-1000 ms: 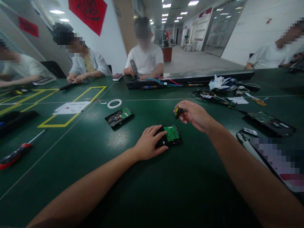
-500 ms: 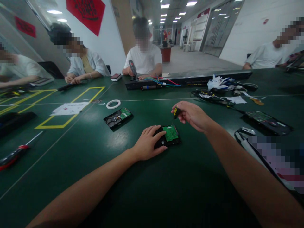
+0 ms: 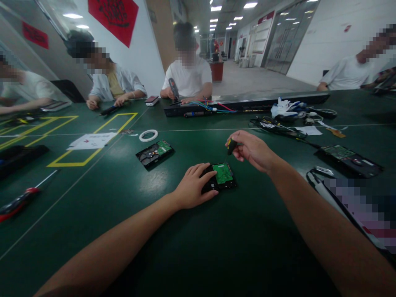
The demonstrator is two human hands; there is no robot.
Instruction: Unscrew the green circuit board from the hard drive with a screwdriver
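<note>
A hard drive with a green circuit board lies on the table in front of me. My left hand rests over its left part and holds it, thumb along the near edge and fingers spread across the top toward the far edge. My right hand pinches the black and yellow handle of a small screwdriver. Its thin shaft points down at the board's far right portion; whether the tip touches a screw is too small to tell. Another hard drive lies beyond my left hand.
On the green table lie a red and black screwdriver, a white ring, a paper sheet and a third hard drive. Cables and gloves sit farther back. Several people sit around the table.
My left hand stays on the hard drive, and my right hand with the screwdriver has hardly moved. Across the table at left, a person's hands have moved apart, with a dark tool shifted right.
</note>
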